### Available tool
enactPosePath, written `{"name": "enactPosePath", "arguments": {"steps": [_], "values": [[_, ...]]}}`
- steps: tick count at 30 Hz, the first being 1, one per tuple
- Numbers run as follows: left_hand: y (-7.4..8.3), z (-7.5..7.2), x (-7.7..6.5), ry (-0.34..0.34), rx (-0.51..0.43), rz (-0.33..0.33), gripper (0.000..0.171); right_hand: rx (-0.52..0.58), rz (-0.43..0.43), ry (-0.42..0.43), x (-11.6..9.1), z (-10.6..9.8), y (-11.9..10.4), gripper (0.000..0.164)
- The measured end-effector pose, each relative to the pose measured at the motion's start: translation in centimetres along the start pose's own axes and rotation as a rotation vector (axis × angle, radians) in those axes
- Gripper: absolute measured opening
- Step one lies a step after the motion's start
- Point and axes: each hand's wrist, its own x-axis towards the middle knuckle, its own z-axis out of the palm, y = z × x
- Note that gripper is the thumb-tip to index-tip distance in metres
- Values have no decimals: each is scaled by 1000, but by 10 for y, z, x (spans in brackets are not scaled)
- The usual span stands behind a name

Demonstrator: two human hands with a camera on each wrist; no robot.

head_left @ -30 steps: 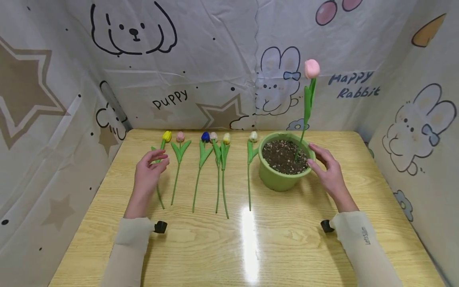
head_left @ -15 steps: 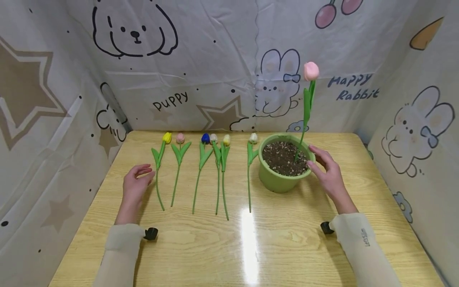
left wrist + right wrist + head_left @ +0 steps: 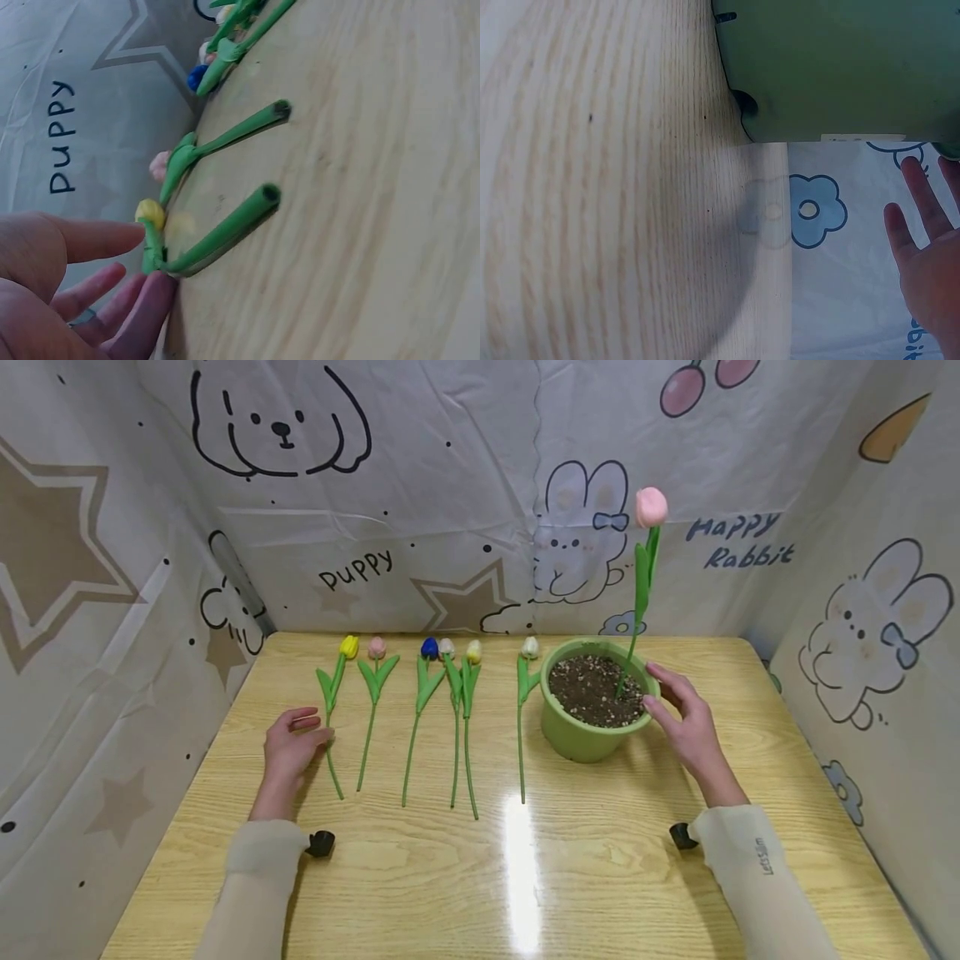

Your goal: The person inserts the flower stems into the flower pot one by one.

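Observation:
Near the table's left side, my left hand [image 3: 292, 743] is beside the yellow tulip [image 3: 348, 648], its thumb over the green stem. In the left wrist view, thumb and fingers [image 3: 97, 236] stand apart around the tulip's leafy part, not closed on it. My right hand [image 3: 688, 722] holds the right rim of the green flowerpot [image 3: 581, 742] with thumb and fingertips; its outer fingers [image 3: 922, 199] look straight in the right wrist view. A pink tulip [image 3: 651, 508] stands upright in the pot's dark soil [image 3: 588, 689].
More tulips lie in a row on the wooden table [image 3: 420, 877]: pink [image 3: 377, 648], blue [image 3: 429, 648], pale pink [image 3: 447, 648], cream-yellow [image 3: 473, 652] and white [image 3: 530, 648]. The white one lies close to the pot. Printed cloth [image 3: 450, 485] encloses the back and sides.
My left hand has drawn back from over the yellow tulip's leaves, then shifted slightly right to its stem. The right hand stays at the pot's rim.

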Motion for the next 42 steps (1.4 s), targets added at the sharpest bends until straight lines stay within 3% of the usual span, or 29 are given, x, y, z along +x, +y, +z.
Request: {"name": "enactPosePath", "arguments": {"steps": [11, 18, 21, 25, 31, 35, 42], "values": [[-9, 13, 9, 55, 88, 52, 57, 19, -13, 1, 0, 1, 2, 52], [-6, 11, 8, 78, 91, 26, 50, 5, 0, 2, -1, 0, 2, 52], [-5, 10, 6, 38, 7, -4, 48, 4, 2, 1, -1, 0, 2, 52], [-2, 8, 3, -68, -112, -65, 53, 10, 2, -1, 0, 0, 2, 52], [-1, 4, -1, -161, -148, -105, 56, 15, 2, -5, 1, 0, 1, 52], [3, 2, -4, -172, -162, -76, 55, 27, 0, -18, 1, 0, 0, 52], [20, 3, -13, -129, -191, 48, 55, 33, 0, -46, 3, -2, 2, 52]]}}
